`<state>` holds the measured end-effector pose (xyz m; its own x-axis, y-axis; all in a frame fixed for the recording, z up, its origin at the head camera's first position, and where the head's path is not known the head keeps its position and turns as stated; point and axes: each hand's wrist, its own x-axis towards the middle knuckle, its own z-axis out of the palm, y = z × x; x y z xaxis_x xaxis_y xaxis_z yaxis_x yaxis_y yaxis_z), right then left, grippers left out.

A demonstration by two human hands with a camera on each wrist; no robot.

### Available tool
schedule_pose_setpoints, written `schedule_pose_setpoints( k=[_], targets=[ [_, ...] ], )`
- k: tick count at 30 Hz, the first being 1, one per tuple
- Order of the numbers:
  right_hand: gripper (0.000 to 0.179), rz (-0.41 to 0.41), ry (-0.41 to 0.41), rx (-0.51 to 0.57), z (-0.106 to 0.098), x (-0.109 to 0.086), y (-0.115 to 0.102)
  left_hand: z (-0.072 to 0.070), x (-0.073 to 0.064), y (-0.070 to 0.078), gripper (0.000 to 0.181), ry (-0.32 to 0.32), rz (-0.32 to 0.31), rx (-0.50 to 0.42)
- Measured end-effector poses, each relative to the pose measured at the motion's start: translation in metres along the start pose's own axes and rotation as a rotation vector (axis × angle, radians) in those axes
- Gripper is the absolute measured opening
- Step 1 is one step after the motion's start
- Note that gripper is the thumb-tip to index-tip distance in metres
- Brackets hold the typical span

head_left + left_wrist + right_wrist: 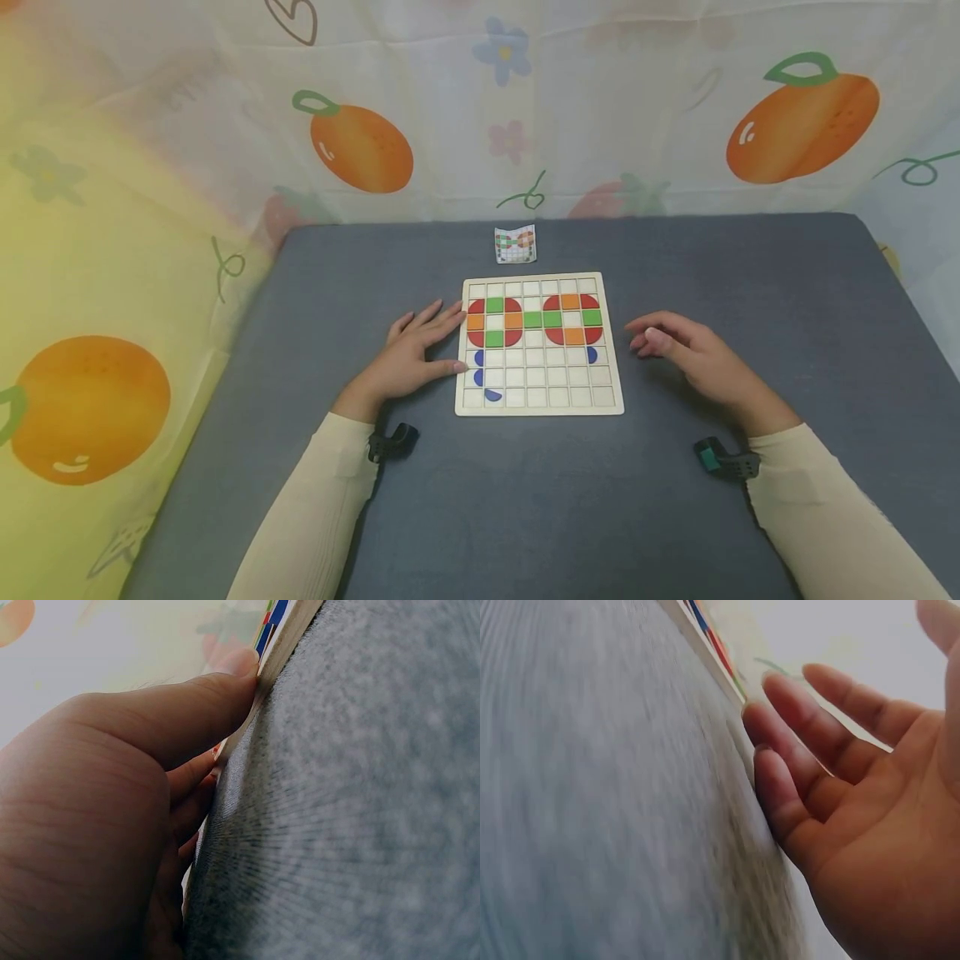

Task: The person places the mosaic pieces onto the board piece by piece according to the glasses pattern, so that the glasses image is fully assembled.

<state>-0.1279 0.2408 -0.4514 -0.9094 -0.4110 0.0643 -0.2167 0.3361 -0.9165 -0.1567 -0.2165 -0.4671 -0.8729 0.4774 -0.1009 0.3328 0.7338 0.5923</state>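
Observation:
A square pale wooden grid board lies flat on the table. Red corner pieces, green squares and orange squares fill cells in its upper half, forming two rounded rings joined by a green square. Below them sit several blue half-round pieces. My left hand rests at the board's left edge, fingers stretched out; in the left wrist view its thumb touches the rim. Right of the board, apart from it, my right hand holds nothing, its fingers loosely bent.
Behind the board lies a small printed card with a similar grid pattern. Grey cloth covers the table. A fruit-printed curtain hangs along the back and left. Each wrist wears a dark strap mount.

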Motion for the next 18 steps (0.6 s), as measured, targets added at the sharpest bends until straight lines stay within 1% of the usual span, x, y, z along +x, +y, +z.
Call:
schedule_pose_setpoints(
  k=[7,13,16,18],
  targets=[
    [0.048,-0.049,0.025,0.095,-0.019,-0.015,0.011,0.0,0.001,0.0,0.093,-0.001,-0.001,-0.001],
    [0.048,-0.12,0.035,0.152,-0.033,-0.029,0.02,0.001,0.0,-0.001,0.092,0.0,0.002,-0.004],
    [0.046,-0.166,0.035,0.233,-0.04,-0.036,0.026,0.001,0.0,-0.001,0.093,0.005,0.004,-0.002],
    [0.045,-0.196,0.021,0.291,-0.046,-0.041,0.03,0.001,0.0,-0.001,0.093,0.006,-0.001,0.003]
  ],
)
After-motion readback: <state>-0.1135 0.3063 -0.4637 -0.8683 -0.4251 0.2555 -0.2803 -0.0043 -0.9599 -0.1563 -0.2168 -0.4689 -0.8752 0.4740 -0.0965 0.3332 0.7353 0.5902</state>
